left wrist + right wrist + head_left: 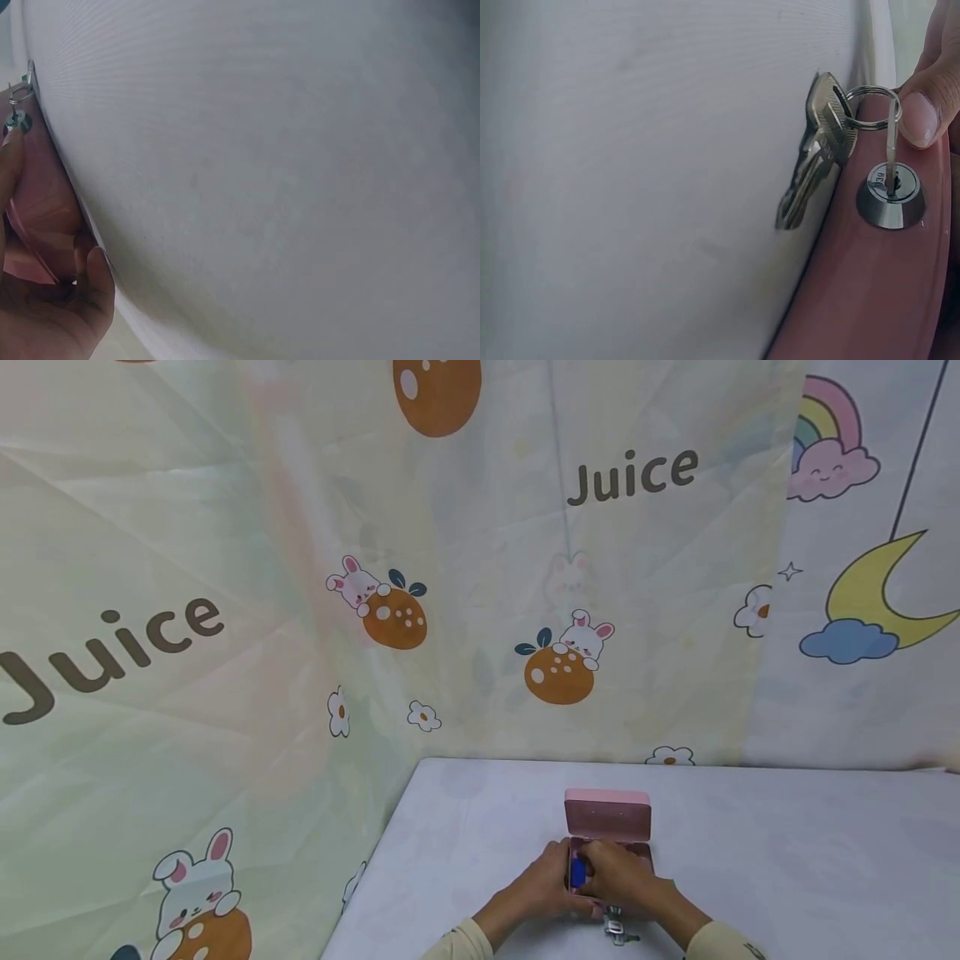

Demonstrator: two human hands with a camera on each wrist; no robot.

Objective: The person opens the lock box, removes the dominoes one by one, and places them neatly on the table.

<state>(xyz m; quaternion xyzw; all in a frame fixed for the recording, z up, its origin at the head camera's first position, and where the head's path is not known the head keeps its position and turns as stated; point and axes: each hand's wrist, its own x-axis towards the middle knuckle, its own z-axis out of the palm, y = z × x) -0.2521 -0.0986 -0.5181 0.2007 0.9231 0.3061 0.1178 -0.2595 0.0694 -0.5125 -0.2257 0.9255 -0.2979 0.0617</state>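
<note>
A pink metal lockbox point(609, 817) stands on the table with its lid raised. My left hand point(551, 881) grips its left side; in the left wrist view, the curled fingers point(94, 289) wrap round the box wall and the thumb lies near the lock. My right hand point(618, 872) reaches down into the box, fingers bent at a small blue object point(577, 872) by the left wall. Its kind cannot be made out, and the right fingertips are partly hidden. A key sits in the round front lock point(891, 196), with a second key point(817, 150) hanging from the same ring.
The white table point(480, 810) extends around the box, farthest to the right. Printed cloth point(487, 610) with bunnies, oranges and lettering forms walls behind and to the left. The loose key hangs out in front of the box.
</note>
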